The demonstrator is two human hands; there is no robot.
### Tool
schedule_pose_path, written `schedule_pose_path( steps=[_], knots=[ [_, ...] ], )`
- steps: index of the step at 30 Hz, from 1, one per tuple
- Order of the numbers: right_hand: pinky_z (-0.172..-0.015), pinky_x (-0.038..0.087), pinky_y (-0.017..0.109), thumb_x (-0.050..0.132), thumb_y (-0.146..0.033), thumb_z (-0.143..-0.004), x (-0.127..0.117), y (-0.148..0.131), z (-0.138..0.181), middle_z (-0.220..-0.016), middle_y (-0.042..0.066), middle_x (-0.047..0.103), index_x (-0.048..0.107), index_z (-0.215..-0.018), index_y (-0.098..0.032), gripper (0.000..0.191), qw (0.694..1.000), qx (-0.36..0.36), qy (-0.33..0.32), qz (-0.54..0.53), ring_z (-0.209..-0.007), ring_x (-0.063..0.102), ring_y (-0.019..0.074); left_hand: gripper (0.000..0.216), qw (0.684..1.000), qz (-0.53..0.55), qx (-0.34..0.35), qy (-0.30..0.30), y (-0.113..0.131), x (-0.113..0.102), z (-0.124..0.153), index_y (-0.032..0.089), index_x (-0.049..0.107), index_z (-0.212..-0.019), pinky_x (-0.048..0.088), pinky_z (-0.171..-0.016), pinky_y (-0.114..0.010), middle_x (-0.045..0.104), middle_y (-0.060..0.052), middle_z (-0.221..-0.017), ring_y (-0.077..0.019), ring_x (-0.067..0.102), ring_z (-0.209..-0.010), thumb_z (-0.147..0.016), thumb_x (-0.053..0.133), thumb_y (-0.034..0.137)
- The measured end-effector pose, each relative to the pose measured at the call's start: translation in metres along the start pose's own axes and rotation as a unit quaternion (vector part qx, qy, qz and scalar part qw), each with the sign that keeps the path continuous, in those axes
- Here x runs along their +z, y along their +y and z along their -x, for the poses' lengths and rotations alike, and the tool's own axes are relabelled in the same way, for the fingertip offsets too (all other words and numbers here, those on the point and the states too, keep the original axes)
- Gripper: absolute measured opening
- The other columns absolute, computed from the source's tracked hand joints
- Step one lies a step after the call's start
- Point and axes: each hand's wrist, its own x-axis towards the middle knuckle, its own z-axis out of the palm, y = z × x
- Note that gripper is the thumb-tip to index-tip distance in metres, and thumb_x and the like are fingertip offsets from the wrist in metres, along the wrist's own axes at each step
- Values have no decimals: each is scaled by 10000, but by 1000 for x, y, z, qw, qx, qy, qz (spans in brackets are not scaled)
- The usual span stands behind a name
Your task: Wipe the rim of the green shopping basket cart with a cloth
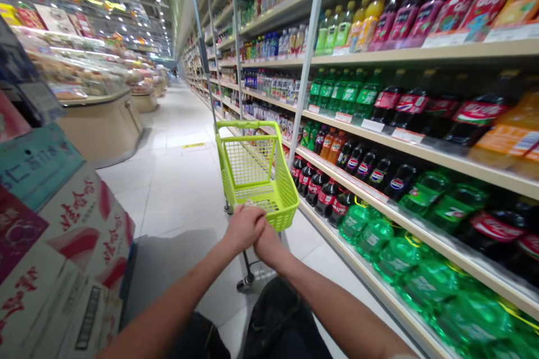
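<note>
My left hand [243,226] and my right hand [268,242] are closed and pressed together at the near end of a yellow-green shopping cart [290,202]. A small pale, crumpled bit [249,203] shows just above the left knuckles; I cannot tell what it is. Whatever the fingers hold is hidden, and so is whether they touch the cart's near rim. The cart's basket looks bare through its lattice, with a raised handle bar [248,124] at the far end. Under it, a dark caster wheel [245,283] stands on the floor.
Along the right runs a long shelf [421,56] of bottled drinks, green soda bottles [425,277] lowest. Stacked cartons [84,230] stand close on my left. Beyond them is a rounded display counter [99,129]. Pale floor tiles [177,179] stretch down the aisle between.
</note>
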Motion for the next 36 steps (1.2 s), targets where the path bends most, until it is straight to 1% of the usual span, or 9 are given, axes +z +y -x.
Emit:
schedule_pose_path(
  steps=[3,5,8,12,14,19,25,30,36],
  knots=[
    [-1004,338,418,426,-117,-842,4,13,-17,-1238,106,528,511,-1189,-124,358,998,-30,-12,49,-1220,393,217,377,990,-8,-85,109,-27,-5,-12,171,541,-1110,380,-946,-336,594,-66,-1150,-173,529,-1055,-793,338,174],
    [-988,347,446,444,-91,-828,10,28,-16,-1250,118,517,515,-1186,-118,367,996,-36,-38,77,-1232,381,234,478,992,-46,-105,58,-42,9,-9,157,471,-1200,362,-970,-361,520,-80,-1256,-185,461,-1155,-744,345,91],
    [-982,356,427,434,-69,-826,4,68,0,-1227,113,539,524,-1180,-140,371,995,-24,-63,79,-1220,404,207,569,990,-124,-33,-49,-52,32,1,189,404,-1265,219,-1036,-498,382,-59,-1377,-218,262,-1300,-717,351,42],
    [-997,327,454,358,-48,-840,-18,111,14,-1260,119,507,525,-1182,-160,397,993,82,8,82,-1250,364,194,565,983,-165,-3,-84,-48,40,3,195,348,-1305,153,-1041,-546,324,-60,-1409,-219,188,-1328,-754,331,71],
    [-1003,328,451,338,-49,-841,-14,102,16,-1292,117,473,507,-1203,-161,415,993,91,37,65,-1259,349,187,589,982,-162,0,-92,-47,39,0,187,330,-1317,179,-1039,-531,279,-54,-1429,-220,169,-1333,-741,334,66],
    [-1024,320,421,355,-52,-833,15,67,17,-1289,76,486,480,-1231,-194,440,999,-34,-1,17,-1273,322,158,660,977,-188,13,-97,-52,39,2,164,250,-1354,140,-1060,-495,203,-54,-1454,-200,109,-1346,-709,333,47],
    [-999,337,471,286,17,-773,-4,119,40,-1286,123,480,493,-1218,-134,513,984,122,109,69,-1265,335,191,695,969,-217,-15,-119,-56,33,8,115,188,-1371,141,-1051,-519,158,-83,-1461,-225,99,-1346,-695,333,46],
    [-942,437,397,314,12,-746,27,92,92,-1221,83,548,497,-1221,-181,545,998,16,64,5,-1211,417,162,695,967,-231,-16,-108,-56,29,14,111,207,-1366,133,-1052,-524,179,-78,-1456,-222,111,-1345,-685,334,51],
    [-1060,275,466,289,-53,-810,-10,112,60,-1351,65,407,401,-1299,-184,519,978,82,192,-12,-1305,256,180,708,965,-240,-31,-100,-60,30,22,124,206,-1365,118,-1057,-516,155,-72,-1463,-208,94,-1348,-674,341,55]
  ],
)
